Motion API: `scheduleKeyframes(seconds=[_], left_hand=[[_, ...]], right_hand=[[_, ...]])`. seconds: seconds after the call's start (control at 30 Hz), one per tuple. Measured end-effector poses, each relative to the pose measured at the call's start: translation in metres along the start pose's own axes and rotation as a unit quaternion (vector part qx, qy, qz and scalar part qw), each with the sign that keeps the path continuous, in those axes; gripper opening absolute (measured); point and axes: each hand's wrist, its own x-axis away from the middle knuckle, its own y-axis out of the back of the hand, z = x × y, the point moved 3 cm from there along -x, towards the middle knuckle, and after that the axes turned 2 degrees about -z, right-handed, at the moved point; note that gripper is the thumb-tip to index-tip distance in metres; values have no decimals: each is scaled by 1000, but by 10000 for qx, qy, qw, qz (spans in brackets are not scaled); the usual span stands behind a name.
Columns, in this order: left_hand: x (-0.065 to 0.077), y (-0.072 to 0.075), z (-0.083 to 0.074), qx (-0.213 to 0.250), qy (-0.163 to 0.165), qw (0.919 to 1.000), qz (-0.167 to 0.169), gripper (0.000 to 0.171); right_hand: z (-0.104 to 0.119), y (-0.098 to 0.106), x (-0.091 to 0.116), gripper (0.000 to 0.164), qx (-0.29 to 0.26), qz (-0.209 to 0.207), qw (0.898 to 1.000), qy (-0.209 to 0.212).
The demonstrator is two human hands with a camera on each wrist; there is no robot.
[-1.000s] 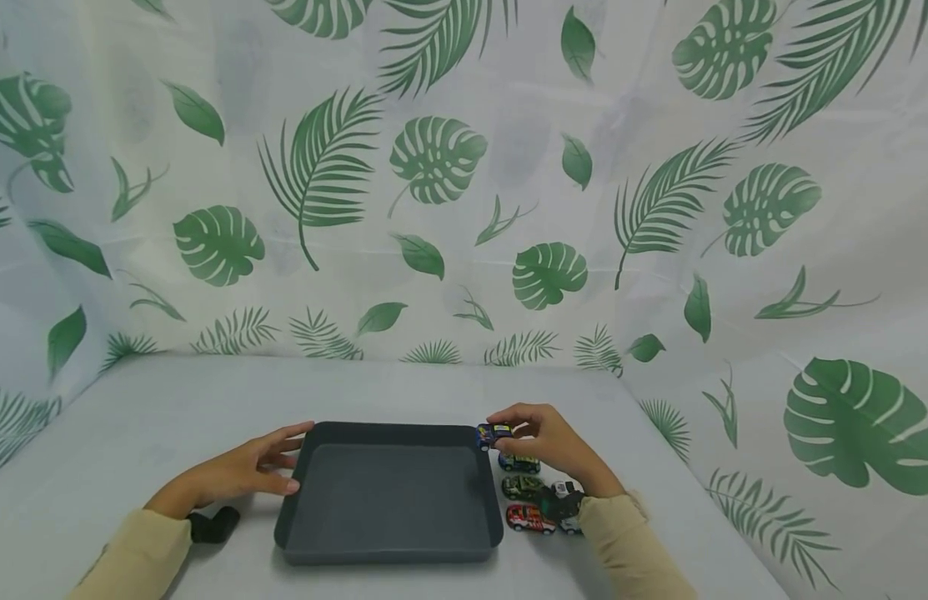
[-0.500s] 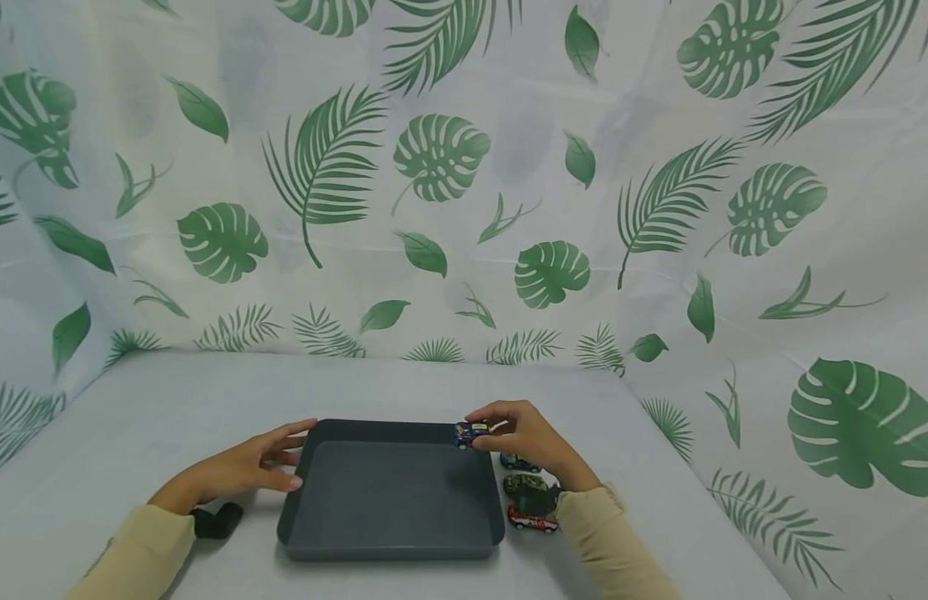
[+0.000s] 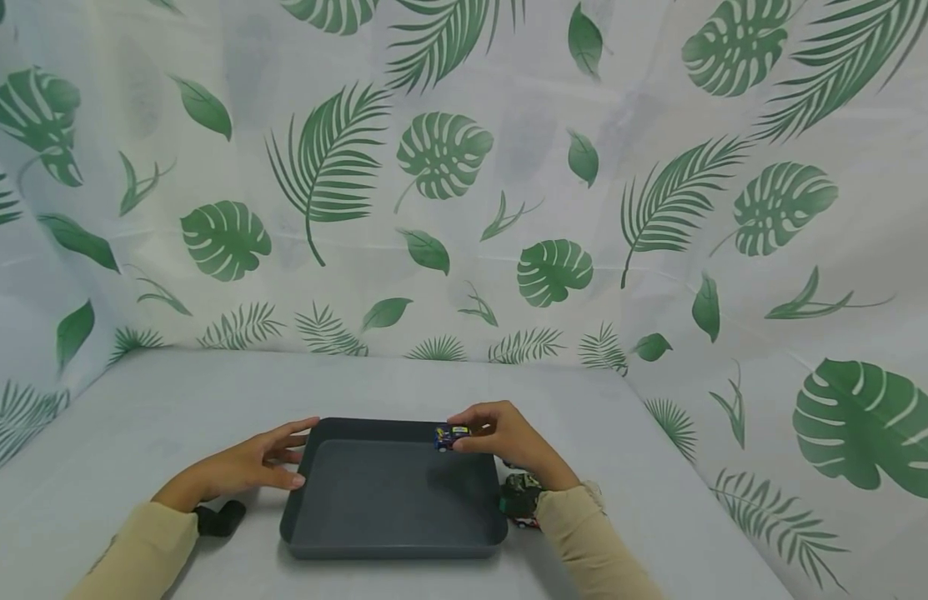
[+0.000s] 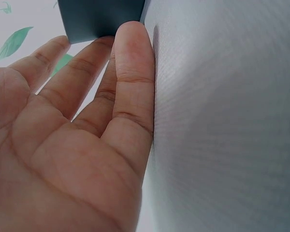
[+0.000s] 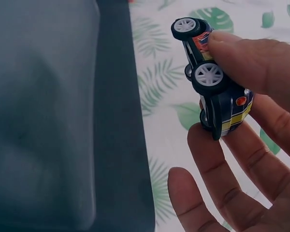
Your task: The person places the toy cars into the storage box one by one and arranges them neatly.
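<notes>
A small dark blue toy car [image 3: 452, 437] with yellow markings is pinched between the thumb and fingers of my right hand [image 3: 501, 437]. In the head view it hangs over the far right part of a dark grey tray [image 3: 392, 500]. The right wrist view shows the toy car [image 5: 217, 82] from its underside, white-spoked wheels visible. My left hand [image 3: 246, 467] lies at the tray's left side, fingers spread and fairly straight, fingertips against the wall. From the left wrist, the tray [image 4: 99, 19] touches the fingertips of that hand [image 4: 77, 130].
More toy cars [image 3: 525, 481] stand on the white table [image 3: 208, 392] just right of the tray, partly hidden by my right wrist and its dark band. A leaf-print cloth [image 3: 448, 275] hangs behind the table and along its sides.
My right hand has carried the toy car leftward from the tray's right rim to over the tray. The right forearm now covers more of the parked cars. My left hand stays by the tray.
</notes>
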Motion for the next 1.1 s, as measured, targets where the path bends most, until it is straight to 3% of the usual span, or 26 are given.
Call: scheduleKeyframes(seconds=[0.2,0.53,0.7,1.1], left_hand=[[3,-5,-7,145,128,9997,-137,98],[-7,5,19,-78,50,9999,43,91],[-3,2,10,176,94,9998,-28,97],[0,-4,-6,251,101,9996,-91,98]], right_hand=[[2,-8,-5,32,-75,35,9999,-118],[4,-18,-11,31,-190,67,9997,-167],[9,-23,-14,32,-273,55,9993,-248],[16,-42,-26,33,-741,-43,9965,-376]])
